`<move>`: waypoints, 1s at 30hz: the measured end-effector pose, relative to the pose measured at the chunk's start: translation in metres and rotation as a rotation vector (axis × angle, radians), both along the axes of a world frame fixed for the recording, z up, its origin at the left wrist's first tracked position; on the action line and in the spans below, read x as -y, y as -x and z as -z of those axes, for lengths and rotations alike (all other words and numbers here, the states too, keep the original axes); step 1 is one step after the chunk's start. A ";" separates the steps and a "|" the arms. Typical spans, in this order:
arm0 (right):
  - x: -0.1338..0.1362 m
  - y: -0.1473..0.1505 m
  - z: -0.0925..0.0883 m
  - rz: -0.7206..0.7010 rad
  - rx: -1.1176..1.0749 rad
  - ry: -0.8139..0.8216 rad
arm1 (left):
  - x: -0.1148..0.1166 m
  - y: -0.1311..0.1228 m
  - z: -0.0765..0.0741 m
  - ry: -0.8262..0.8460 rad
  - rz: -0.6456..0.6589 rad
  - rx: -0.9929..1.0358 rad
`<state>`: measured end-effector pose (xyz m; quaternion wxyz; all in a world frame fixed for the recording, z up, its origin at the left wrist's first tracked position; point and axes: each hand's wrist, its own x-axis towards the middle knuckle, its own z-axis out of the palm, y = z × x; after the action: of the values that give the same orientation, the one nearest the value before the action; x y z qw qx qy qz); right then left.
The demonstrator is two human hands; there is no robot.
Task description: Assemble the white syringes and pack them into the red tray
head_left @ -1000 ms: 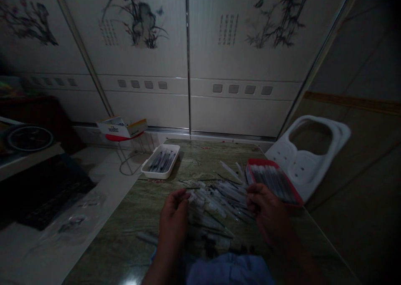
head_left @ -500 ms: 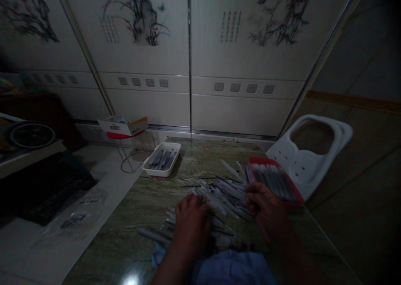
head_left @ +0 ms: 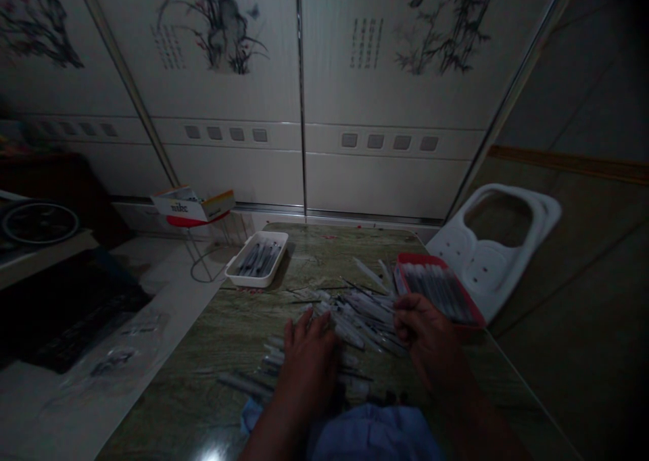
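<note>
Loose slim pen-like sticks, clear tubes and dark thin rods together, lie in a heap [head_left: 362, 316] on the table. My left hand [head_left: 310, 353] rests at the heap's left side, palm down, with its fingers apart. My right hand [head_left: 423, 329] is closed in a pinch at the heap's right side, beside the red tray [head_left: 471, 305]. A slim clear tube [head_left: 387, 277] rises from its fingertips. More sticks [head_left: 276, 356] lie to the left of my left hand, partly covered by it. The picture is dim, so fine detail is hard to make out.
Rows of similar sticks fill the red tray. A white tray [head_left: 232, 272] of sticks stands at the table's [head_left: 203, 343] far left. Behind the right edge is a white plastic chair [head_left: 499, 251]. A printed box [head_left: 193, 207] sits on a red stool to the left.
My left hand's fingers have lifted and spread from a more curled pose over the sticks. My right hand keeps its pinch in nearly the same place. The whole view has shifted slightly.
</note>
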<state>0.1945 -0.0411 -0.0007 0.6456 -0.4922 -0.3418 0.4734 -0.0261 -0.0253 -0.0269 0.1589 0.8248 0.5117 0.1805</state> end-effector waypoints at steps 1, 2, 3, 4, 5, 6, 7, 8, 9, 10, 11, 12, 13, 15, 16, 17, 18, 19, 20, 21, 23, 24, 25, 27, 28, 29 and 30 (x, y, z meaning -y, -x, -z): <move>0.000 0.000 0.000 -0.002 0.000 0.002 | 0.000 0.000 0.000 -0.002 0.001 0.022; 0.000 0.000 0.000 -0.007 -0.003 0.003 | 0.000 0.000 0.000 -0.001 0.003 0.041; 0.000 0.000 0.000 -0.010 -0.005 0.003 | 0.000 -0.001 0.000 0.002 0.004 0.055; 0.000 -0.001 0.000 -0.010 -0.008 0.002 | 0.000 -0.002 -0.001 0.002 0.002 0.062; 0.000 -0.001 0.000 -0.012 -0.010 0.003 | 0.000 -0.003 -0.001 0.001 -0.002 0.063; 0.000 -0.001 0.000 -0.012 -0.010 0.005 | 0.000 -0.004 -0.001 -0.002 -0.008 0.058; 0.000 0.000 -0.001 -0.011 -0.009 0.005 | 0.000 -0.004 -0.001 -0.007 -0.011 0.051; 0.000 0.000 -0.001 -0.009 -0.008 0.004 | 0.000 -0.005 -0.001 -0.012 -0.011 0.045; 0.000 0.000 -0.001 -0.006 -0.008 0.003 | 0.000 -0.006 -0.001 -0.016 -0.009 0.043; 0.000 0.000 -0.002 -0.002 -0.007 0.003 | -0.001 -0.006 -0.001 -0.017 -0.004 0.043; 0.000 0.000 -0.001 0.003 -0.008 0.004 | -0.001 -0.006 -0.001 -0.015 0.000 0.044; 0.000 0.000 -0.001 0.008 -0.009 0.007 | -0.002 -0.006 -0.001 -0.009 0.003 0.044; -0.001 0.000 -0.001 0.011 -0.012 0.009 | -0.003 -0.006 -0.001 -0.002 0.006 0.043; -0.001 -0.001 0.000 0.015 -0.016 0.014 | -0.004 -0.006 -0.001 0.016 0.015 0.036; -0.001 -0.001 0.001 0.015 -0.017 0.014 | -0.004 -0.007 -0.001 0.024 0.018 0.034; -0.001 -0.001 0.001 0.016 -0.018 0.013 | -0.005 -0.007 0.000 0.031 0.020 0.034; -0.001 -0.001 0.001 0.017 -0.019 0.010 | -0.005 -0.007 0.000 0.036 0.021 0.034; -0.001 -0.001 0.000 0.014 -0.019 0.008 | -0.005 -0.007 0.001 0.037 0.021 0.035; -0.001 0.000 0.000 0.009 -0.018 0.006 | -0.005 -0.008 0.001 0.035 0.022 0.034; -0.001 0.000 -0.001 0.005 -0.016 0.005 | -0.004 -0.008 0.002 0.030 0.020 0.029; 0.000 0.000 -0.002 0.000 -0.009 0.004 | -0.003 -0.009 0.002 0.020 0.016 0.007; 0.000 0.000 -0.002 0.000 -0.005 0.004 | -0.003 -0.009 0.002 0.019 0.015 -0.005; 0.000 0.000 -0.002 0.004 -0.003 0.003 | -0.002 -0.009 0.001 0.021 0.013 -0.015; 0.000 0.000 -0.001 0.005 -0.003 0.007 | -0.001 -0.009 -0.003 0.030 0.014 -0.016; -0.001 0.000 0.000 0.003 -0.005 0.013 | 0.000 -0.009 -0.005 0.034 0.020 -0.007; -0.001 -0.001 0.000 0.002 -0.007 0.019 | 0.000 -0.008 -0.008 0.039 0.029 0.006; -0.001 -0.001 0.001 -0.001 -0.010 0.023 | 0.001 -0.008 -0.011 0.043 0.037 0.018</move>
<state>0.1954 -0.0404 -0.0014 0.6414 -0.4972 -0.3335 0.4798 -0.0180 -0.0264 -0.0156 0.1847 0.8287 0.4988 0.1739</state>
